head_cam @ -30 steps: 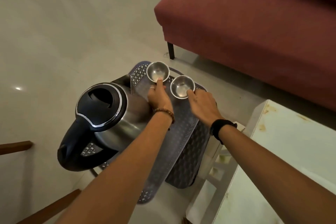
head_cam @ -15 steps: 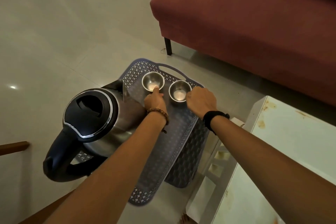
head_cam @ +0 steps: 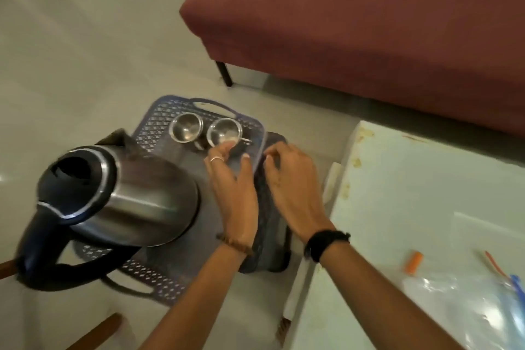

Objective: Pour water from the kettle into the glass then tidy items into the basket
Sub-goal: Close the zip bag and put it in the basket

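Both steel cups [head_cam: 186, 130] [head_cam: 224, 132] sit at the basket's [head_cam: 159, 119] far edge, the kettle [head_cam: 119, 196] at its left. Left hand [head_cam: 233, 179] and right hand [head_cam: 292, 179] hover with fingers relaxed, holding nothing.

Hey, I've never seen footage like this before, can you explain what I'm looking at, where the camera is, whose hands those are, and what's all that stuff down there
This is one picture from a wide-angle camera worn on a person's head, looking forward and down, so the two bare arms coming in from the bottom are that person's own. There is no robot. On the floor sits a purple plastic basket with a lattice pattern. In it stand a steel kettle with a black lid and handle, and two small steel cups side by side at the far end. The left hand hovers just short of the nearer cup, fingers relaxed. The right hand is at the basket's right edge, fingers loosely bent; neither clearly holds anything. A red sofa and a white table stand nearby.
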Tool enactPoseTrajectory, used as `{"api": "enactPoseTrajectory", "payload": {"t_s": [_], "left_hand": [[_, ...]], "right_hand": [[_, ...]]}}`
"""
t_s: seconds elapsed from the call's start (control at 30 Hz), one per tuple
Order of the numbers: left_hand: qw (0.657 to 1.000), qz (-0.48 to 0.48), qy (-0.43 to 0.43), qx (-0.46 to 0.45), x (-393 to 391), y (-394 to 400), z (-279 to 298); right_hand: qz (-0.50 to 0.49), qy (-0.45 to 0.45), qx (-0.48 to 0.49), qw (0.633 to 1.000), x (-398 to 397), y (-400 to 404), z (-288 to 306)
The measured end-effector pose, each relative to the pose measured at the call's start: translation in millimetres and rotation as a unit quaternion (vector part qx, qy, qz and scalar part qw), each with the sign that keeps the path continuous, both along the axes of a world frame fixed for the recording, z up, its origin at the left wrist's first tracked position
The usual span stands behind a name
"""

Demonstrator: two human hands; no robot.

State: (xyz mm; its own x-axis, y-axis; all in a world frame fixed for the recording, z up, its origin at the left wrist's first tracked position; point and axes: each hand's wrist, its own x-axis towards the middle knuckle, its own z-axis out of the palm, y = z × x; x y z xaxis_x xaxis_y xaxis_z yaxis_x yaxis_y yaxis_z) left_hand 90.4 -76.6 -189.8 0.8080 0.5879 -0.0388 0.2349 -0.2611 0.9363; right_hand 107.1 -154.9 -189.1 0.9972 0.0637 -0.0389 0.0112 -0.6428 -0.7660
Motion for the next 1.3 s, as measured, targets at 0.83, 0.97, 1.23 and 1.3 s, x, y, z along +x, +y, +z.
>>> {"api": "enactPoseTrajectory", "payload": {"t_s": [0.83,0.97,1.23,1.3], "left_hand": [[0.797,-0.561,0.172,0.144,-212,-337,-94],[0.756,-0.625,0.145,0.132,-208,-335,-79],[0.897,-0.405,0.147,-0.097,-164,-306,-45],[0.902,-0.392,0.155,-0.092,-147,-297,-41]], "right_hand": [[-0.27,0.328,0.122,0.897,-258,-394,-76],[-0.271,0.301,0.21,0.89,-250,-388,-65],[-0.126,0.217,0.233,0.939,-246,-380,-29],[-0.098,0.203,0.224,0.948,-249,-377,-25]]}}
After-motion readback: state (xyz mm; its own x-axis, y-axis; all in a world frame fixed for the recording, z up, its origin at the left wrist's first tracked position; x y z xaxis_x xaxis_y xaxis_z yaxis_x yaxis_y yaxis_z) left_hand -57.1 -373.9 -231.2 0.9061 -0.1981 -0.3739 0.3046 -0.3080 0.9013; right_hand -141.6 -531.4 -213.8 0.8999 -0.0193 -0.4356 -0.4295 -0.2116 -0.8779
